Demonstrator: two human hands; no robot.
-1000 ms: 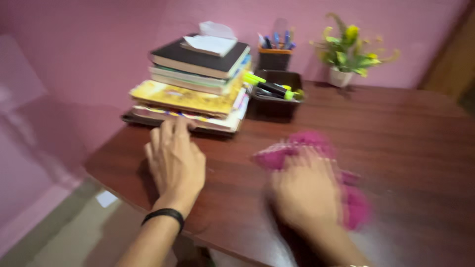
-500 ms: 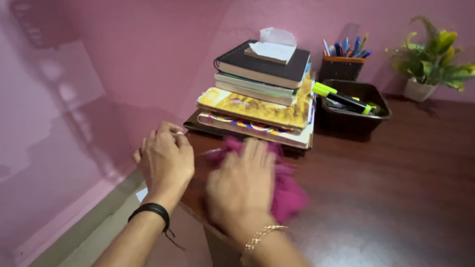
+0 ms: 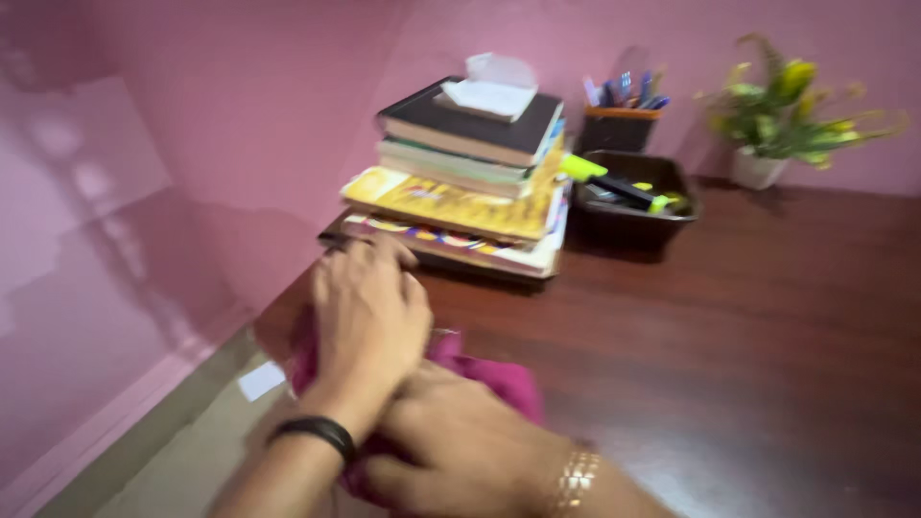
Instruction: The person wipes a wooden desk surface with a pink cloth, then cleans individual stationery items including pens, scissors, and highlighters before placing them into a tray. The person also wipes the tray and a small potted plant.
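The work in hand is wiping the tabletop (image 3: 729, 317) with a pink cloth (image 3: 489, 379), and the stroke is now at the near left corner. Both hands sit on the cloth there: the left hand (image 3: 369, 317) lies flat over it with fingers spread and pressed down, and the right hand (image 3: 451, 451) rests just behind, fingers curled loosely onto the bunched fabric. The blur keeps me from saying whether either grip pinches the cloth or only presses it. The cloth lies at the table edge, just in front of the book stack (image 3: 460, 182), touching neither it nor the dark tray (image 3: 628, 206) of markers beside it.

My reading is that the next move needs the cloth gathered under one palm and kept clear of the bottom book.

Half a second ago the left hand was off the cloth at the corner edge and the right alone pushed it; now they overlap, and the cloth has slid nearer the person
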